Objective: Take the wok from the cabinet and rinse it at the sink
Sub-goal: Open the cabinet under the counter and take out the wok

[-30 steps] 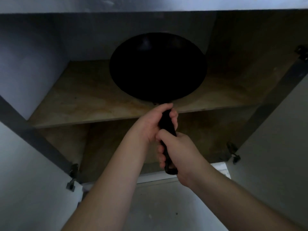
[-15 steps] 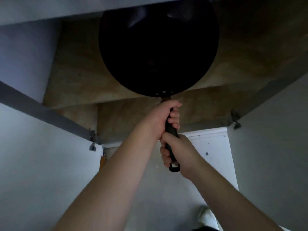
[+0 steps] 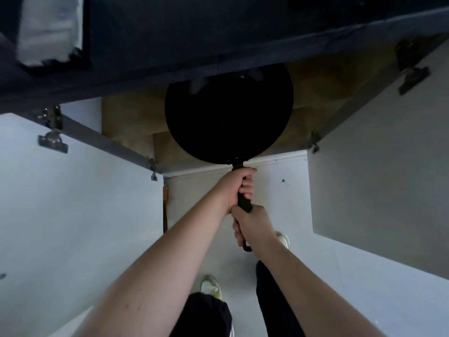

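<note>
Drawing the wok [image 3: 228, 117] clear of the cabinet [image 3: 136, 122], both hands, left [image 3: 234, 189] and right [image 3: 252, 223], clenching the handle [image 3: 244, 203], keeping it level.

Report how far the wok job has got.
Done: both cabinet doors stand open and the wok is off the shelf. In hand: left hand and right hand grip its handle, the pan partly under the counter edge. Left: rinsing; no sink in view.
</note>
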A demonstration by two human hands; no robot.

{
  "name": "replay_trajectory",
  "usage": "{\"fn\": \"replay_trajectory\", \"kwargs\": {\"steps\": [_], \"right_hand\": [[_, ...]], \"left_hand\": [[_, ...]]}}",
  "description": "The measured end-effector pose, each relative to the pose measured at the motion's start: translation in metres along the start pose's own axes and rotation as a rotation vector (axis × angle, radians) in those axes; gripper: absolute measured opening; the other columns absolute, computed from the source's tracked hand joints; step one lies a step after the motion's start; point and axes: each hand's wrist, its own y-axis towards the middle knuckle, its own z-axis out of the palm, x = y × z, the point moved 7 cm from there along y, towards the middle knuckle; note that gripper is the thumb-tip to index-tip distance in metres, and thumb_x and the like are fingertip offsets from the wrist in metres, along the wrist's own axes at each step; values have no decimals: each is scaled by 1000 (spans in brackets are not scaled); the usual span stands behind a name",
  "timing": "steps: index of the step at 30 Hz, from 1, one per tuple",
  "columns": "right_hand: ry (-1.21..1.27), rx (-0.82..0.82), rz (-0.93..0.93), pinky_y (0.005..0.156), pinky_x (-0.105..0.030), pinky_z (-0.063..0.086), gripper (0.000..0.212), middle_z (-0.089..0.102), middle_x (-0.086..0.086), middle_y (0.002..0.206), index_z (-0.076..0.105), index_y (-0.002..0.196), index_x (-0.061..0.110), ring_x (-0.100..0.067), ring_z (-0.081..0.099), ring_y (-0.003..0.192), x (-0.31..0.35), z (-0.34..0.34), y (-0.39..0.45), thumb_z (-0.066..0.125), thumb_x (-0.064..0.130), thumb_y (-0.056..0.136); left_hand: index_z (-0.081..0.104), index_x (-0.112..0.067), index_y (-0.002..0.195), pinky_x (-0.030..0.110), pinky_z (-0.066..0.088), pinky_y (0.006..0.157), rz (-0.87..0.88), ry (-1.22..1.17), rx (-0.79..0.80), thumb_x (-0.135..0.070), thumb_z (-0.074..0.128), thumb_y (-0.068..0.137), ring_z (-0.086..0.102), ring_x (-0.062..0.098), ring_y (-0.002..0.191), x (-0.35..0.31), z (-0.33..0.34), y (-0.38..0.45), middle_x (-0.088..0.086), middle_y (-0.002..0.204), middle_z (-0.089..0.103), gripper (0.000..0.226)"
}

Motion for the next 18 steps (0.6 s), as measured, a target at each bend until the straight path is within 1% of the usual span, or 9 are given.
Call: {"fn": "replay_trajectory", "kwargs": {"steps": [4, 7, 11, 13, 18], "right_hand": [[7, -3, 80, 39, -24, 35, 16, 49, -3, 46, 55, 66, 7, -18, 39, 33, -24, -6, -49, 53, 10, 82], [35, 4, 133, 39, -24, 35, 16, 48, -4, 47, 54, 66, 7, -18, 39, 32, -39, -2, -87, 52, 9, 82], [12, -33, 192, 43, -30, 38, 13, 49, -7, 51, 57, 66, 6, -19, 41, 35, -62, 5, -141, 56, 13, 77], [-5, -36, 233, 46, -31, 40, 12, 49, -7, 50, 57, 66, 7, -21, 42, 37, -76, 8, -165, 56, 16, 74], [23, -43, 303, 41, -25, 37, 13, 46, -3, 49, 51, 64, 11, -18, 40, 38, -105, 15, -225, 55, 14, 76]], "left_hand": [[28, -21, 58, 14, 21, 30, -93, -44, -25, -18, 48, 96, 23, 5, 23, 43, 4, -37, -10, 33, 26, 43], [27, -21, 58, 14, 21, 31, -173, -72, -32, -17, 46, 97, 23, 5, 23, 71, 2, -68, -9, 32, 26, 43], [28, -20, 58, 12, 23, 31, -278, -71, 30, -19, 44, 99, 24, 5, 23, 110, 0, -110, -9, 31, 28, 44], [29, -19, 58, 11, 24, 31, -314, -70, 25, -18, 44, 99, 25, 5, 23, 132, -3, -129, -10, 32, 29, 44], [31, -19, 60, 14, 24, 31, -358, -73, 25, -13, 43, 98, 25, 5, 25, 179, -4, -175, -8, 33, 29, 40]]}}
